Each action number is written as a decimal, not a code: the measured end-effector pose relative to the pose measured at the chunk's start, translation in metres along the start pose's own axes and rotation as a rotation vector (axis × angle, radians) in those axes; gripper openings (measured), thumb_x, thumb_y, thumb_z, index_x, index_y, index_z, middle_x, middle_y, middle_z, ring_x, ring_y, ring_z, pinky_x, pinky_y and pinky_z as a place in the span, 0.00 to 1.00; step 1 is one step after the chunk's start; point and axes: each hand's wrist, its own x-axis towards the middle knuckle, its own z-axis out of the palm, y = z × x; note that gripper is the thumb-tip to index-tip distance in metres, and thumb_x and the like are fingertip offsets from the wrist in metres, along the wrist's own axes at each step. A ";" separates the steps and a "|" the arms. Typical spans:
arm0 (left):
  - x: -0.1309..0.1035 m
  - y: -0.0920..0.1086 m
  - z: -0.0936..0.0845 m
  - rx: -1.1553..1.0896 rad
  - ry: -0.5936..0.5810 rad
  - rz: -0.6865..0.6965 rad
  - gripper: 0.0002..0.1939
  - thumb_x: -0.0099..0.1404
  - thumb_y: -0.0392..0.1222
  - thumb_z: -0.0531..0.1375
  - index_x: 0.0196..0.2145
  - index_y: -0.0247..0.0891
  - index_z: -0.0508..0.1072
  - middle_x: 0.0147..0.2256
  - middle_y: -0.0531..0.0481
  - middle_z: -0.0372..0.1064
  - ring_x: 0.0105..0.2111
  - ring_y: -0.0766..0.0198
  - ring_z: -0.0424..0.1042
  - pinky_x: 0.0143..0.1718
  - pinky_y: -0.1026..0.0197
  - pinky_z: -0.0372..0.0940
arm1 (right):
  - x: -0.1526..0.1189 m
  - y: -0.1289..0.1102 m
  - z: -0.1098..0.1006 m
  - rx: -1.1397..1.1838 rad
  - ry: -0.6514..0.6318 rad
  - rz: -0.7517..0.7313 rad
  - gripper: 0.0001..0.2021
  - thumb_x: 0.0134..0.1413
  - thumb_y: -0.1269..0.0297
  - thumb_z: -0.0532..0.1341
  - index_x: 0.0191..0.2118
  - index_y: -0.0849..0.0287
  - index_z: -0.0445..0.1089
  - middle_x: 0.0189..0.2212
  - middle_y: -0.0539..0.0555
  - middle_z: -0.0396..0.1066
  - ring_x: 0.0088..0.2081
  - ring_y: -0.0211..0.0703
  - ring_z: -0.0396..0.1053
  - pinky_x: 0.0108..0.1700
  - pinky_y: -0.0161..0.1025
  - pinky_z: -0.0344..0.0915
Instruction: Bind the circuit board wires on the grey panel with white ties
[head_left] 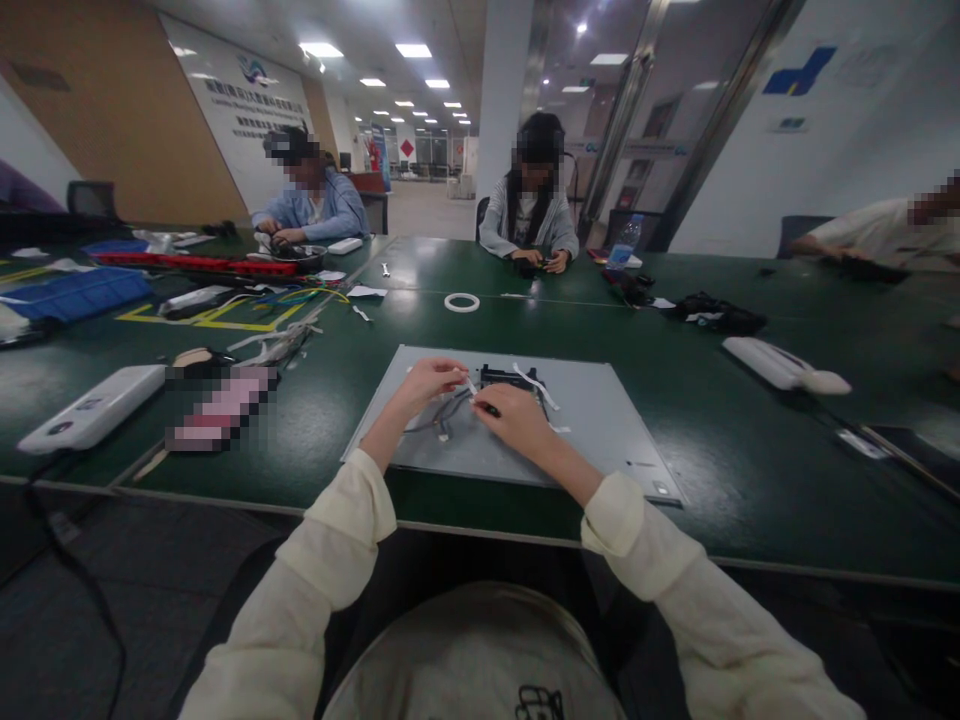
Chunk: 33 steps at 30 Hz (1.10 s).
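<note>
White strip (471,384) sits above the grey panel (609,425), pinched by my left hand (433,382) and right hand (512,414); from here I'd keep both grips light, cables (451,407) clear.

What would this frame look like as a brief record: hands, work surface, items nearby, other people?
Left hand: pinching a small white piece
Right hand: fingers at the same piece; small black item at them, unidentifiable
Work surface: gray panel on green table
On panel: black part, dark cables, white strip
Beyond panel: white ring
Across table: two people, hands on items
</note>
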 end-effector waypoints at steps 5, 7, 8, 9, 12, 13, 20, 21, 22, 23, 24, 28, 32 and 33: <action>0.003 -0.004 -0.001 0.285 0.130 0.122 0.08 0.51 0.40 0.61 0.29 0.33 0.75 0.25 0.50 0.72 0.25 0.68 0.68 0.26 0.67 0.61 | 0.000 -0.001 0.000 -0.045 0.032 -0.087 0.06 0.56 0.70 0.57 0.34 0.60 0.72 0.36 0.54 0.73 0.40 0.41 0.67 0.43 0.38 0.64; 0.006 -0.007 -0.001 0.452 0.180 0.228 0.06 0.53 0.37 0.59 0.27 0.33 0.76 0.25 0.49 0.72 0.26 0.67 0.69 0.30 0.66 0.62 | 0.000 -0.002 0.000 -0.096 0.012 -0.154 0.07 0.56 0.70 0.57 0.35 0.60 0.73 0.37 0.54 0.73 0.41 0.41 0.67 0.43 0.38 0.63; 0.007 -0.009 -0.001 0.533 0.198 0.276 0.06 0.53 0.35 0.58 0.27 0.33 0.76 0.26 0.49 0.73 0.28 0.66 0.70 0.32 0.65 0.63 | 0.000 -0.003 0.001 -0.133 -0.009 -0.184 0.07 0.57 0.70 0.57 0.35 0.60 0.73 0.37 0.54 0.73 0.41 0.41 0.67 0.44 0.38 0.63; 0.009 -0.011 0.000 0.606 0.209 0.315 0.07 0.54 0.34 0.58 0.28 0.34 0.76 0.27 0.48 0.74 0.29 0.65 0.70 0.33 0.65 0.63 | 0.000 -0.004 0.002 -0.176 -0.037 -0.207 0.07 0.57 0.70 0.57 0.35 0.60 0.73 0.37 0.54 0.73 0.41 0.41 0.67 0.44 0.38 0.62; 0.010 -0.016 0.002 0.751 0.211 0.374 0.09 0.55 0.33 0.57 0.31 0.36 0.77 0.31 0.49 0.75 0.31 0.64 0.71 0.37 0.64 0.64 | 0.001 -0.006 0.006 -0.303 -0.129 -0.218 0.07 0.57 0.69 0.57 0.33 0.59 0.73 0.36 0.53 0.73 0.42 0.42 0.66 0.44 0.39 0.61; 0.010 -0.017 0.003 0.778 0.208 0.389 0.10 0.55 0.33 0.57 0.32 0.37 0.77 0.32 0.49 0.75 0.32 0.64 0.71 0.38 0.64 0.64 | 0.001 -0.006 0.007 -0.335 -0.151 -0.209 0.08 0.58 0.69 0.56 0.33 0.60 0.73 0.36 0.54 0.73 0.43 0.42 0.66 0.45 0.39 0.61; 0.004 -0.016 0.010 0.972 0.142 0.534 0.11 0.61 0.35 0.54 0.37 0.38 0.76 0.38 0.47 0.70 0.36 0.64 0.69 0.40 0.64 0.63 | -0.002 -0.001 0.018 -0.423 -0.147 -0.170 0.07 0.58 0.71 0.55 0.33 0.62 0.70 0.37 0.56 0.72 0.44 0.41 0.67 0.47 0.38 0.60; 0.003 -0.015 0.010 0.994 0.150 0.525 0.11 0.62 0.36 0.54 0.37 0.38 0.76 0.37 0.47 0.70 0.35 0.64 0.69 0.39 0.64 0.63 | -0.002 -0.001 0.020 -0.428 -0.151 -0.163 0.08 0.59 0.71 0.55 0.32 0.61 0.70 0.37 0.56 0.72 0.43 0.41 0.67 0.47 0.38 0.60; 0.003 -0.015 0.011 1.014 0.156 0.512 0.11 0.62 0.36 0.54 0.37 0.38 0.76 0.37 0.47 0.69 0.35 0.64 0.69 0.38 0.64 0.62 | -0.002 -0.001 0.021 -0.434 -0.156 -0.156 0.08 0.59 0.71 0.54 0.32 0.61 0.69 0.36 0.56 0.72 0.43 0.41 0.67 0.47 0.38 0.61; 0.003 -0.015 0.011 1.032 0.157 0.499 0.11 0.62 0.37 0.54 0.37 0.37 0.76 0.36 0.47 0.68 0.34 0.64 0.69 0.38 0.64 0.62 | -0.002 0.000 0.023 -0.442 -0.165 -0.151 0.08 0.59 0.71 0.53 0.32 0.61 0.69 0.35 0.55 0.72 0.41 0.41 0.68 0.46 0.38 0.61; 0.002 -0.014 0.011 1.046 0.156 0.487 0.11 0.63 0.37 0.53 0.37 0.37 0.76 0.35 0.47 0.68 0.34 0.64 0.68 0.37 0.64 0.62 | -0.002 0.000 0.023 -0.452 -0.177 -0.151 0.09 0.60 0.71 0.53 0.32 0.61 0.68 0.34 0.55 0.71 0.40 0.40 0.68 0.47 0.39 0.61; 0.002 -0.014 0.012 1.074 0.137 0.472 0.11 0.64 0.37 0.52 0.37 0.37 0.74 0.33 0.48 0.67 0.32 0.65 0.68 0.37 0.64 0.61 | -0.001 -0.002 0.023 -0.500 -0.222 -0.180 0.10 0.61 0.72 0.49 0.32 0.61 0.66 0.28 0.51 0.70 0.33 0.38 0.68 0.55 0.41 0.56; 0.003 -0.016 0.013 1.027 0.120 0.469 0.10 0.61 0.35 0.53 0.39 0.37 0.72 0.33 0.49 0.68 0.31 0.65 0.67 0.36 0.64 0.61 | 0.000 -0.005 0.019 -0.543 -0.213 -0.197 0.11 0.61 0.74 0.47 0.34 0.61 0.65 0.27 0.50 0.69 0.33 0.37 0.68 0.58 0.42 0.52; 0.004 -0.016 0.013 1.006 0.124 0.460 0.11 0.60 0.34 0.54 0.40 0.37 0.71 0.33 0.49 0.69 0.30 0.65 0.67 0.36 0.64 0.61 | 0.000 -0.006 0.019 -0.546 -0.212 -0.199 0.11 0.61 0.74 0.47 0.34 0.61 0.65 0.27 0.50 0.69 0.33 0.37 0.68 0.58 0.42 0.52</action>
